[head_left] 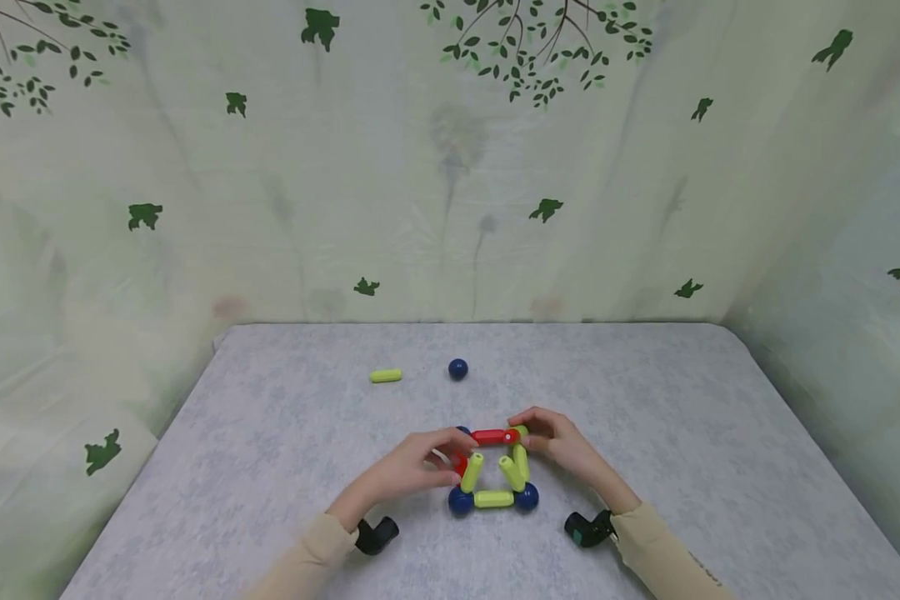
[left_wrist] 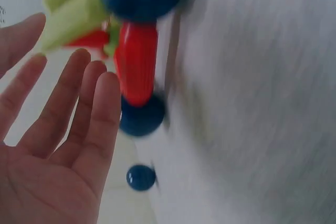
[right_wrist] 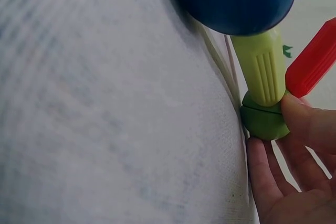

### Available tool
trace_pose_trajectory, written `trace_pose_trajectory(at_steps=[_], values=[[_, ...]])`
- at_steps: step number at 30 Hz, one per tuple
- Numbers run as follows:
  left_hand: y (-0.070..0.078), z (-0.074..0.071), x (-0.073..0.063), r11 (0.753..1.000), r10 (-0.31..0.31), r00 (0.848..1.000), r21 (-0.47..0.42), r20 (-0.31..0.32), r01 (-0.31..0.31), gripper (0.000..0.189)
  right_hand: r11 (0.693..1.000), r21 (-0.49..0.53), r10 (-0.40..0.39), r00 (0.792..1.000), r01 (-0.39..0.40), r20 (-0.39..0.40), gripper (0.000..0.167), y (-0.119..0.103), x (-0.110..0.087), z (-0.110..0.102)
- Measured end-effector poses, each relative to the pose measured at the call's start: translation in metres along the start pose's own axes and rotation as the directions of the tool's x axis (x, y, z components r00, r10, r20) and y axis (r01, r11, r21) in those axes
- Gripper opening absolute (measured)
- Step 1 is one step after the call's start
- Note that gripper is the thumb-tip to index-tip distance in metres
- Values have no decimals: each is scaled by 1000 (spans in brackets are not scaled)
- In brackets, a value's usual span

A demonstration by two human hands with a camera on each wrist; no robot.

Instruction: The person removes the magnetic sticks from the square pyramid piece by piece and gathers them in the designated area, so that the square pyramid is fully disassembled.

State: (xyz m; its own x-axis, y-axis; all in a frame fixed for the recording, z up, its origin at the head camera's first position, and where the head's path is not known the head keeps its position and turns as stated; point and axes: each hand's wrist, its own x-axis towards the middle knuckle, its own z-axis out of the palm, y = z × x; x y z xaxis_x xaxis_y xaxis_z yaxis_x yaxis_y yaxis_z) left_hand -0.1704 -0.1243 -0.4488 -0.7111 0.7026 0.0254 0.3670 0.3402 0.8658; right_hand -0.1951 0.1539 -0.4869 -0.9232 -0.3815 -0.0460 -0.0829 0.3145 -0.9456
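Note:
A frame of magnetic rods and balls lies on the table. Its front corners are blue balls (head_left: 461,502) joined by a yellow-green rod (head_left: 493,499); another yellow-green rod (head_left: 472,472) slants up at the front left, and a second at the front right. One red rod (left_wrist: 137,66) forms the left side; another (head_left: 490,437) runs along the back. At the back right corner my right hand (head_left: 562,446) holds a green ball (right_wrist: 262,119) between thumb and fingers, with a red rod (right_wrist: 312,59) rising from it. My left hand (head_left: 412,465), fingers loosely extended, is at the left side, fingertips beside the slanted rod.
Farther back on the table (head_left: 307,467) lie a loose yellow-green rod (head_left: 386,376) and a loose blue ball (head_left: 458,369). A leaf-patterned curtain (head_left: 390,167) hangs behind the far edge. Black wrist cameras are worn on both wrists.

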Motion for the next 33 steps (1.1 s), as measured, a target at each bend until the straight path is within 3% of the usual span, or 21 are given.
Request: trace_pose_trajectory(at_steps=[3,7,12,16,19,22,25,29,33], values=[[5,15,-2,1000,-14,1000,20,-22,14,39,1000,-4,-6,1000,6,1,27,1,0,0],[7,28,-3,993,-7,995,116,-101,19,39,1000,-6,-22,1000,22,3,27,2,0,-1],[8,37,-4,960,97,978,276,-185,-43,38,1000,-7,-18,1000,18,-1,27,2,0,-1],[6,35,-5,962,132,960,265,-248,-63,38,1000,-6,-17,1000,16,-7,27,1,0,-1],[2,26,-6,971,142,944,230,-298,-73,39,1000,-3,-10,1000,10,-3,28,1,1,0],[-6,11,-8,964,153,924,257,-351,-62,41,1000,-3,-5,1000,5,-3,27,1,0,0],[-16,-7,-9,953,130,903,304,-409,0,43,1000,0,0,1000,0,-8,27,1,0,0],[-31,-33,-9,942,51,874,315,-484,119,37,1000,1,-12,1000,12,-5,27,0,-1,0],[-46,-53,-9,922,40,851,348,-523,171,29,1000,-2,-29,1000,29,7,26,-3,-2,0]])
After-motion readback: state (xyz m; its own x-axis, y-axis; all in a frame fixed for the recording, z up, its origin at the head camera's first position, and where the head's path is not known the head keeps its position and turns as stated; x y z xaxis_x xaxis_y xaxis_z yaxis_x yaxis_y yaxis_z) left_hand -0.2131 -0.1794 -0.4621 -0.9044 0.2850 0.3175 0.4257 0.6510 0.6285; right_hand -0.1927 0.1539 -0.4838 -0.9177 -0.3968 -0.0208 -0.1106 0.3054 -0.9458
